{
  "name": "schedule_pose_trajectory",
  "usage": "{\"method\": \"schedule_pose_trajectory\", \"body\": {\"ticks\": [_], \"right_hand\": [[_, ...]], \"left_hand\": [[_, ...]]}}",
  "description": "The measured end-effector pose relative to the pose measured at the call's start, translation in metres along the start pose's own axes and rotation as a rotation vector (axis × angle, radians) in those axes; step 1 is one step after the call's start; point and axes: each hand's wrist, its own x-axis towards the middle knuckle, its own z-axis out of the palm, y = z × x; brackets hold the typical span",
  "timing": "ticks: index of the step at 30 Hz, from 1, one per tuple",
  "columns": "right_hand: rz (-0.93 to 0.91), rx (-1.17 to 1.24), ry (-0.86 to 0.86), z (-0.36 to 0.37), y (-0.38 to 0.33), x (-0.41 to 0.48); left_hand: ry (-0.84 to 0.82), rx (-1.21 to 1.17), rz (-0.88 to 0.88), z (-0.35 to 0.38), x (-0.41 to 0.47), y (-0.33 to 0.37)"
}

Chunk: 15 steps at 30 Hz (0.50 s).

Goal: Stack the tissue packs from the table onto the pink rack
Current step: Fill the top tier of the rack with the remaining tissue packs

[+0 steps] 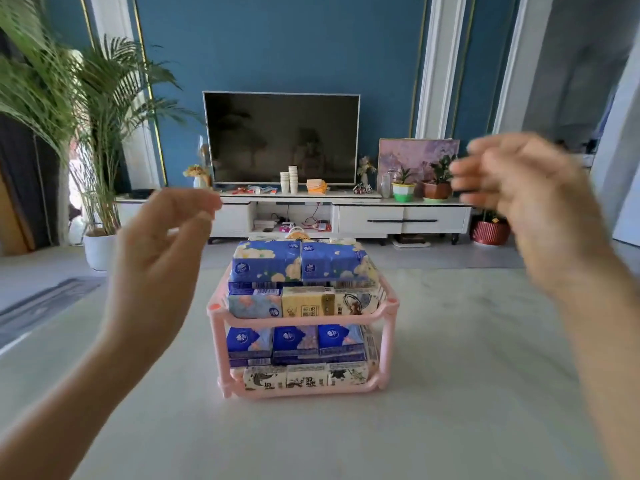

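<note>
No loose packs show on the near bench (450, 410). Left hand (162, 258) and right hand (519, 188) hover either side, each grip loosely curled, holding nothing. Mid-bench, the pink rack (216, 327) carries tissue packs (298, 261) on both shelves. Stacking looks finished, so next comes only a check.

Pale marbled table (467, 358), matte. Pink rack (389, 341) stands on it, centre, mid-depth, upright. Rack has two tiers, both loaded with tissue packs (298, 344), two layers each. Top layer of blue floral packs rises above upper rim.
</note>
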Motion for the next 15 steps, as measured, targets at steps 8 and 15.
{"method": "schedule_pose_trajectory", "body": {"ticks": [8,15], "right_hand": [[0.767,-0.036,-0.146,0.033,0.151,-0.076],[0.820,0.287,-0.093,0.052,0.142,-0.063]], "left_hand": [[-0.161,0.115,-0.809,0.029,-0.066,-0.125],[-0.072,-0.155,-0.771,0.043,-0.055,-0.113]]}}
